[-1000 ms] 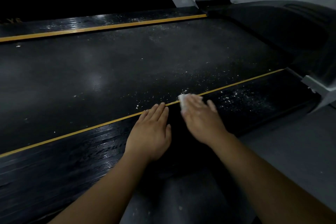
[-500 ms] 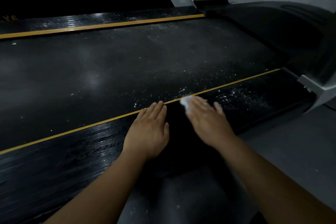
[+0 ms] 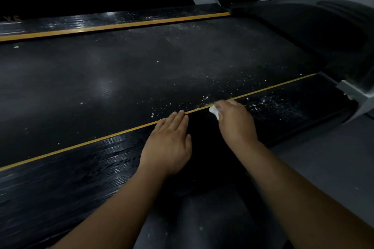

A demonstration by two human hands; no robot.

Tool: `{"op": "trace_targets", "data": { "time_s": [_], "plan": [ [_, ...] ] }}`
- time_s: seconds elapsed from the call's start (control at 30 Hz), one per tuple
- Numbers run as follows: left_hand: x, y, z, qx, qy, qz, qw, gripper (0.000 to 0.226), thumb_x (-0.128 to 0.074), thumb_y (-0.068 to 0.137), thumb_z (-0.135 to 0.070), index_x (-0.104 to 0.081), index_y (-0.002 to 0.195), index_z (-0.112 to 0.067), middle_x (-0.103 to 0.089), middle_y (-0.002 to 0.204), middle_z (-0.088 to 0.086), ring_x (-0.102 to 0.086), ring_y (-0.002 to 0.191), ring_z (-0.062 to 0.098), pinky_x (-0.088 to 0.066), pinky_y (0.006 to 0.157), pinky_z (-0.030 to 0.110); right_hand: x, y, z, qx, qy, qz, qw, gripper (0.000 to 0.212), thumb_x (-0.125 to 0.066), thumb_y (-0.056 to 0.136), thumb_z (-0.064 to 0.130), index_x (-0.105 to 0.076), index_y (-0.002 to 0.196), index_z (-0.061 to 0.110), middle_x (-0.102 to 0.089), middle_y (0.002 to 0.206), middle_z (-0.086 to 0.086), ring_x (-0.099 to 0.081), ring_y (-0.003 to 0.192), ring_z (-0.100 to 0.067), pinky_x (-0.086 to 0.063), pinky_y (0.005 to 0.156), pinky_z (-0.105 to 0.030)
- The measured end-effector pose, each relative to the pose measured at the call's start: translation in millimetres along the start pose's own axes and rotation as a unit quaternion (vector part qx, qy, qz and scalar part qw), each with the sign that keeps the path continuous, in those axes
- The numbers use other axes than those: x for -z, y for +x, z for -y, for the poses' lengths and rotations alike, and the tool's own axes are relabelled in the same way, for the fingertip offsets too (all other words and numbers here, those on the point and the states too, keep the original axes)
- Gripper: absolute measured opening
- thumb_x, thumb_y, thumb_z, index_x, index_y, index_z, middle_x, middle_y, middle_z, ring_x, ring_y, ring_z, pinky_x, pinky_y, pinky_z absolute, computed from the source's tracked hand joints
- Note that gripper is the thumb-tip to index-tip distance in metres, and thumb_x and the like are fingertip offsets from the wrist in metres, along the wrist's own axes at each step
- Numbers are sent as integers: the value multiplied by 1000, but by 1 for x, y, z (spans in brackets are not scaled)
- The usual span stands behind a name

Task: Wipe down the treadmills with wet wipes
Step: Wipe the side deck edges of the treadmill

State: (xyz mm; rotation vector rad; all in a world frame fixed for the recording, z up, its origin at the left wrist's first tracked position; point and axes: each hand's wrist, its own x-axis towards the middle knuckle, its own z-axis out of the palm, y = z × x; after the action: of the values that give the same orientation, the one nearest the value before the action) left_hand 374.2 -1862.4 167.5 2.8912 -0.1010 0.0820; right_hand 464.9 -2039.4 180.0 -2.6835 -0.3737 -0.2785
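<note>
The right hand (image 3: 235, 125) has slid slightly right along the treadmill's near side rail (image 3: 91, 174), its fingers now curled round the wipe (image 3: 214, 111). The left hand (image 3: 168, 145) stays flat, holding nothing. White specks (image 3: 269, 105) just to the right remain to be wiped.

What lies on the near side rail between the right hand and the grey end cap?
White specks, scattered on the black side rail beyond the right hand and its wet wipe; the head view shows them.

A white wipe (image 3: 214, 111) is pressed on the treadmill (image 3: 141, 75) side rail (image 3: 283, 105) by the right hand (image 3: 235, 122); the left hand (image 3: 169, 143) is laid flat beside it.
</note>
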Motion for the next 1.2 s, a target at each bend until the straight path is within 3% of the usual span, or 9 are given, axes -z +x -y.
{"op": "trace_targets", "data": {
  "time_s": [0.1,0.2,0.37,0.53,0.67,0.87,0.97,1.1,1.2],
  "plan": [
    [-1,0,1,-3,2,-1,1000,80,1,90,-49,-20,162,-20,-12,170,-2,-7,156,12,0,123,29,-9,-5,26,45,-17,43,998,31,-50,97,8,-70,119,16,-63,131,-6,-58,122,-28,-43,93,-34],
    [-4,0,2,-3,-12,-3,1000,78,-1,92,-48,-23,161,-21,-16,169,-1,-11,155,13,-2,123,29,-16,-37,40,138,-17,114,984,50,-28,99,30,-54,140,19,-43,156,3,-32,148,-13,-18,120,-45],
    [-4,1,2,-3,1,0,1000,83,4,88,-50,-20,161,-19,-11,170,-2,-7,156,13,2,123,28,0,-3,-10,-3,-97,99,990,49,-21,104,43,-48,142,27,-33,161,7,-23,150,-12,-11,120,-52],
    [-5,0,2,-1,-12,-5,1000,79,-1,91,-49,-24,161,-20,-18,169,-1,-12,155,13,-1,123,29,-5,-39,33,135,-51,156,977,50,-25,106,43,-41,150,28,-27,164,10,-15,152,-7,-8,122,-48],
    [-3,1,2,-1,4,-4,1000,78,-1,91,-48,-21,161,-19,-12,169,-2,-8,156,12,3,121,26,3,-9,2,13,-79,122,989,47,-27,107,42,-42,149,28,-25,164,10,-14,153,-8,-6,122,-49],
    [-4,1,1,-2,0,-3,1000,80,1,90,-48,-22,161,-20,-15,169,-1,-9,156,12,0,123,28,6,-32,25,121,-53,160,978,43,-30,109,34,-39,151,30,-23,165,12,-12,152,-3,-7,122,-47],
    [-4,1,1,-2,9,-1,1000,78,0,92,-48,-19,161,-18,-11,170,-2,-7,156,12,-1,123,29,13,-5,-1,-4,-67,125,990,42,-29,109,35,-44,147,27,-31,161,9,-20,150,-6,-8,121,-49],
    [-6,-1,2,0,-2,-7,1000,80,1,91,-48,-25,161,-19,-19,168,0,-13,155,14,-2,123,29,-4,-28,41,140,-91,175,970,46,-29,108,33,-35,153,24,-21,166,7,-13,153,-10,-10,121,-48],
    [-5,0,2,-4,4,-4,1000,82,1,90,-49,-24,161,-17,-17,169,1,-12,156,15,-1,122,28,3,-22,18,105,-63,156,980,43,-28,109,32,-39,151,28,-22,165,11,-13,152,-5,-9,121,-48]
  ]
}}
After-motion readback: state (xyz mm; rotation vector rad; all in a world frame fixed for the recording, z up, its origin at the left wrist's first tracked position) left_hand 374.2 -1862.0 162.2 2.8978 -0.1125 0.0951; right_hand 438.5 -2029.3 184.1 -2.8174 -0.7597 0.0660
